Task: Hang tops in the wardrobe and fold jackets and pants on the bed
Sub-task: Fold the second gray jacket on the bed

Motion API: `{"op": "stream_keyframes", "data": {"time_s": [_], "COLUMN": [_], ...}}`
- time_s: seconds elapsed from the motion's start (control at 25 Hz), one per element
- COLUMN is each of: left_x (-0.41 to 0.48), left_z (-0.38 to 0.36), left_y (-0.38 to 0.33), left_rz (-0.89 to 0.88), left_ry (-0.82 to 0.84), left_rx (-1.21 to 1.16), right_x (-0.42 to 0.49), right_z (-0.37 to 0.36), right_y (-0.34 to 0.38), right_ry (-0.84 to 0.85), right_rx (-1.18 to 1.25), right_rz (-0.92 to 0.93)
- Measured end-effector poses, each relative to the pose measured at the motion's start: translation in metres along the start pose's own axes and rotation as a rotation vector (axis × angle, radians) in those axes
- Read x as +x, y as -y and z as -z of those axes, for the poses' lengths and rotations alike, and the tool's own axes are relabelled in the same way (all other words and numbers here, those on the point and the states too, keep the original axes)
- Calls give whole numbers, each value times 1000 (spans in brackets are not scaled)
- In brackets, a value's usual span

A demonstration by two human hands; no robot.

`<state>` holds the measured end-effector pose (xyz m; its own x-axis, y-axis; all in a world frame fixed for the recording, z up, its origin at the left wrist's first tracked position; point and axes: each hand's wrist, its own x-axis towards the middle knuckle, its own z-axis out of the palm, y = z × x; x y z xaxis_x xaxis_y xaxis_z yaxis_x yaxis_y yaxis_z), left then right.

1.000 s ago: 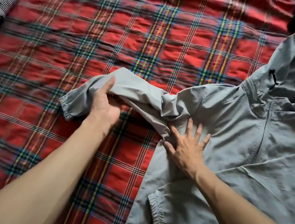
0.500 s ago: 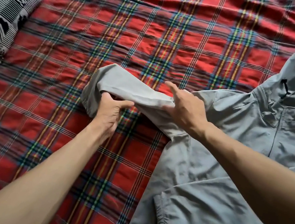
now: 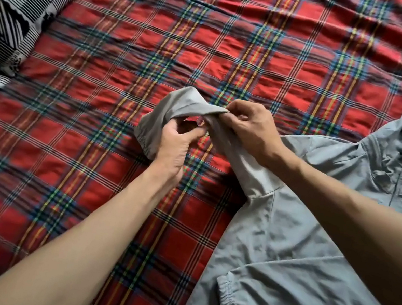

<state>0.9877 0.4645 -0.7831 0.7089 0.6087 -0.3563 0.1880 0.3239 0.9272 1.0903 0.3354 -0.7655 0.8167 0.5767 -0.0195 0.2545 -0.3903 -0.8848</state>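
**Both hands on jacket sleeve**

Grey jacket [image 3: 298,250] lies flat on plaid cover [image 3: 132,46]. Its sleeve [image 3: 184,103] is off the cover and bent over. L hand [image 3: 174,145] fingers curl round it nr cuff; R hand [image 3: 249,131] pinches the fold. Wide stretch of cover left of jacket, pillow [image 3: 10,11] well apart at its far edge.

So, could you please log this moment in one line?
step: sleeve fold | left hand: grips sleeve | right hand: pinches sleeve | jacket: on plaid bedspread

Soft daylight, motion-blurred left edge, wide-angle warping.
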Motion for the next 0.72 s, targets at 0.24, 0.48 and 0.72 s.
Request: {"op": "stream_keyframes", "data": {"time_s": [0.24,0.48,0.72], "left_x": [-1,-1,-23], "left_z": [-18,-10,11], "left_y": [-15,-9,-3], "left_rz": [229,349,554], "left_ry": [198,36,40], "left_rx": [-320,-445,-585], "right_x": [2,17,20], "right_z": [10,27,34], "right_y": [7,8,12], "right_ry": [114,-240,-123], "right_rx": [110,156,161], "right_rz": [-21,-202,-280]}}
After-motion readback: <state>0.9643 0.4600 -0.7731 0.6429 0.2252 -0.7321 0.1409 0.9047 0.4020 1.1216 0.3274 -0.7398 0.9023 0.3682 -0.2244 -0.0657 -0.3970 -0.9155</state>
